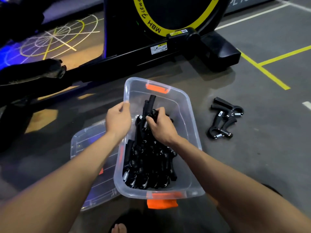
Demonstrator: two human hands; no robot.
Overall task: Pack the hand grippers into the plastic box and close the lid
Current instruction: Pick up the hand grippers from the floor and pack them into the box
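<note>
While left hand [117, 119] grips box [193, 132] rim, right hand [159, 126] holds gripper [149, 105].

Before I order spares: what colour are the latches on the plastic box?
Orange, seen in the head view: far latch, near latch on the clear plastic box.

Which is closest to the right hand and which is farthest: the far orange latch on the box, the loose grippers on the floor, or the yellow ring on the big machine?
From the right hand:
1. Far orange latch, on the box's far rim.
2. Loose grippers, on the floor to the right.
3. Yellow ring, on the machine at the back.
</note>
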